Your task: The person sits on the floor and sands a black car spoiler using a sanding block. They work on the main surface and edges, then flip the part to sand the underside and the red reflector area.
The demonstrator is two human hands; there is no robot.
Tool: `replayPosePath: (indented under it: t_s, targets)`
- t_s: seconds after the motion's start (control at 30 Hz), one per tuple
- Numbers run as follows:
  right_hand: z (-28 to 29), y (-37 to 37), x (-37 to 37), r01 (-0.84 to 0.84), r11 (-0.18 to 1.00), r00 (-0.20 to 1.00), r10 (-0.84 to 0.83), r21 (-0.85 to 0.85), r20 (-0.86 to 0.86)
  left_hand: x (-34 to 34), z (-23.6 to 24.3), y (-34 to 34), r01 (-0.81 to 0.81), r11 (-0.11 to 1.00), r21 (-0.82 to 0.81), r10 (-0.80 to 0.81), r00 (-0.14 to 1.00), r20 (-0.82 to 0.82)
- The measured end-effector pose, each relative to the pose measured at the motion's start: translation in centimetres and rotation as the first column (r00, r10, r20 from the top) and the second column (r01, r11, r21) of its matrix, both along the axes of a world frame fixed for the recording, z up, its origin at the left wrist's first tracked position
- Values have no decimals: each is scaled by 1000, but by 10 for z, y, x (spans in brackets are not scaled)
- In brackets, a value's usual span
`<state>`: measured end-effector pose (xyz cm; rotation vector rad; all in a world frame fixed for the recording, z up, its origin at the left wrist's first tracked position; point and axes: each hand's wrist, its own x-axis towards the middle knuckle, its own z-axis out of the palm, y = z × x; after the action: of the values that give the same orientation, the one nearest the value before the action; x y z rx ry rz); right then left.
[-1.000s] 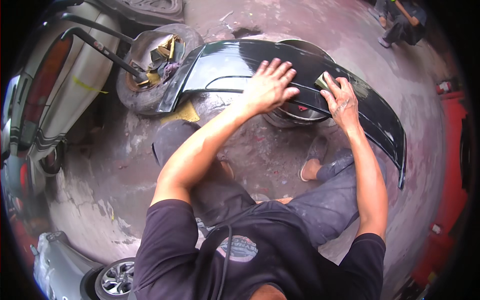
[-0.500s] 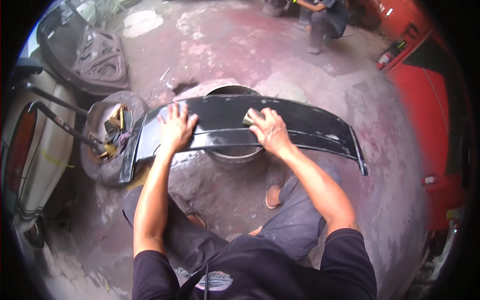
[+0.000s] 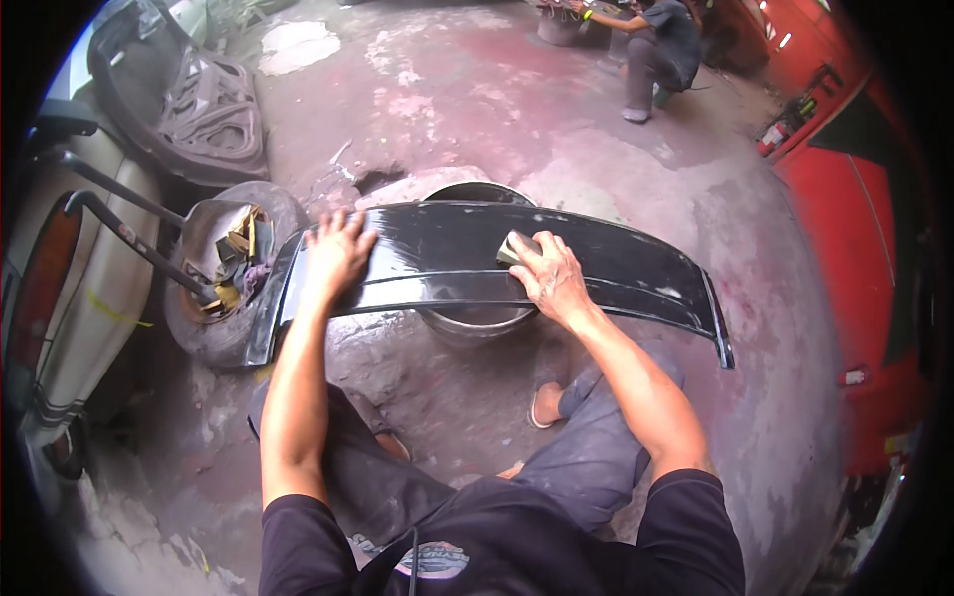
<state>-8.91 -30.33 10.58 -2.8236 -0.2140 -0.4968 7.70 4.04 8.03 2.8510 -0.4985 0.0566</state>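
Observation:
A long, glossy black car body panel (image 3: 437, 241), slightly curved with a ridge along its near side, lies across a round metal basin (image 3: 482, 326). Toward the panel's left end my left hand (image 3: 336, 260) rests on it, palm down with fingers spread. My right hand (image 3: 556, 283), right of the panel's middle, grips a small pale sanding block (image 3: 515, 247) between thumb and fingers, against the black surface. Whitish smears show on the panel. Most of the basin is hidden underneath.
On the left, a tire (image 3: 189, 333) holds scraps and a cloth, beside a pale car part with black bars (image 3: 124, 233). A dark inner lid panel (image 3: 204, 114) leans behind. A red car (image 3: 845, 228) stands right. Another person (image 3: 661, 55) squats at the back near a bucket (image 3: 559, 28).
My left hand has slid left along the panel. The whole view has shifted slightly, showing more of the person at the back. My right hand still grips the sanding block.

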Motion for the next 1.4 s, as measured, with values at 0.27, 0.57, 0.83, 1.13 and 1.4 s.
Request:
replayPosePath:
  t_s: [0.27,0.57,0.83,1.13,1.4]
  targets:
    - [3,-2,0,-9,1000,1000,9,6,-8,22,6,118,-332,914,-235,255,918,-303]
    - [-6,-12,5,-5,999,999,7,-49,38,4,13,135,-335,890,-309,175,877,-448]
    - [-10,-10,8,56,997,998,-57,-47,-10,11,-12,138,-372,873,-314,243,892,-381]
    - [1,15,-27,-111,994,994,111,5,-10,11,-12,140,-372,886,-277,272,901,-338]
    - [-25,19,-40,-75,984,963,113,-160,245,-17,10,123,-221,934,-282,159,961,-228]
